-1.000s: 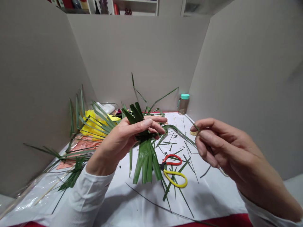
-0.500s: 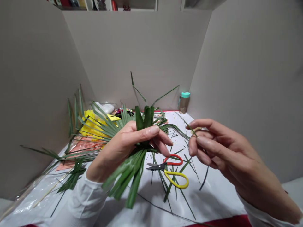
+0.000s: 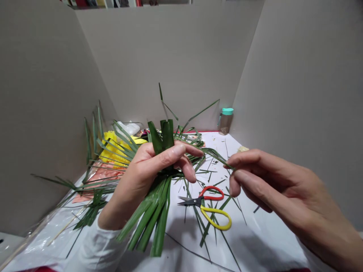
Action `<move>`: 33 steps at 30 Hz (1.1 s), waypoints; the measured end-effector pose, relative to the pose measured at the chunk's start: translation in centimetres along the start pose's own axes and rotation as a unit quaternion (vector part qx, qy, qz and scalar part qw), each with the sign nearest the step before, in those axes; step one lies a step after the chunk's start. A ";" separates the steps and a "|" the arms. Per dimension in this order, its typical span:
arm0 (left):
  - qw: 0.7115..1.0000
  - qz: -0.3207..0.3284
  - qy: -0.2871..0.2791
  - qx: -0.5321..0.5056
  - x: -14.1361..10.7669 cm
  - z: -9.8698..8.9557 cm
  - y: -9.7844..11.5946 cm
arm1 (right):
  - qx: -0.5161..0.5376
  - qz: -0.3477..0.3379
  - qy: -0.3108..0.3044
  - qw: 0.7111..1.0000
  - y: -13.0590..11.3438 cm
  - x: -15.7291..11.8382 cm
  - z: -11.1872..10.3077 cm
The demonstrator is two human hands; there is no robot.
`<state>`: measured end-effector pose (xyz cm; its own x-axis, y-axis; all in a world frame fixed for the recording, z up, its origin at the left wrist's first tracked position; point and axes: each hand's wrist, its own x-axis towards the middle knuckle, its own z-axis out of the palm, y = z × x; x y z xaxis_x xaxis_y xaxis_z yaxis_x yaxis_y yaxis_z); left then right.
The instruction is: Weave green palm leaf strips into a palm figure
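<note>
My left hand (image 3: 159, 162) is wrapped round a bundle of green leaf strips (image 3: 159, 211); broad folded ends stick up above the thumb and the fanned strips hang down below it. To the right, my right hand (image 3: 263, 181) pinches the end of a thin green strip (image 3: 217, 155) between thumb and index finger. Scissors (image 3: 198, 202) with one red and one yellow handle lie with blades parted on the table, below and between both hands. Where the thin strip meets the bundle is hidden behind my left fingers.
Leaf scraps (image 3: 210, 226) lie scattered on the white table (image 3: 255, 241). Palm leaves (image 3: 96, 183), yellow material (image 3: 113, 151) and pink material (image 3: 104, 173) are at the left. A bottle with a turquoise lid (image 3: 226, 122) stands at the back, near grey partitions (image 3: 170, 56).
My left hand and the bundle have shifted slightly left, and its fingers have moved. My right fingers have closed more tightly together on the strip. The whole view has shifted a little.
</note>
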<state>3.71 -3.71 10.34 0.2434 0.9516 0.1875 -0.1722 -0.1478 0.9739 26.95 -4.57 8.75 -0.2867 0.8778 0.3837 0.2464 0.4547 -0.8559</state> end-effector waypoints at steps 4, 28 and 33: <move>0.999 0.024 0.038 0.008 0.1 0.0 -0.1 | -0.020 -0.013 0.010 1.000 -0.1 0.2 -0.1; 0.994 0.016 0.093 -0.051 0.3 0.3 0.0 | 0.009 0.004 -0.063 0.998 0.3 2.6 -0.2; 0.996 0.013 0.065 -0.055 0.4 0.4 -0.1 | -0.144 -0.120 -0.052 0.981 -0.4 3.4 0.8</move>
<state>4.20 -3.42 10.38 0.1129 0.9757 0.1878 -0.2815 -0.1499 0.9478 25.16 -1.91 10.07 -0.4576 0.7269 0.5121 0.4065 0.6833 -0.6066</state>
